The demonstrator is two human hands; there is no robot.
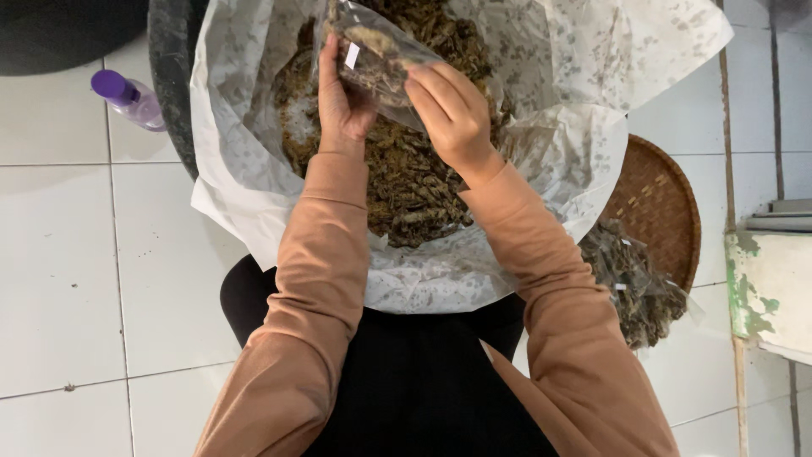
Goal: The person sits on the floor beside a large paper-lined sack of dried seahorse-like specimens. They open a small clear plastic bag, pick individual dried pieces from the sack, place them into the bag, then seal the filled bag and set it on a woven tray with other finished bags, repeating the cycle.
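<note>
My left hand (341,100) and my right hand (452,112) both grip a small clear plastic bag (376,52) filled with dark brown dried pieces. I hold it above a large heap of the same dried brown stuff (414,190). The heap lies on white paper (237,152) lining a big dark basin (169,76). My left hand holds the bag's left edge, and my right hand covers its lower right side.
A woven round tray (660,203) at the right carries several filled clear bags (634,283). A bottle with a purple cap (127,97) lies on the white tiled floor at the upper left. A worn white and green ledge (770,292) stands at the right edge.
</note>
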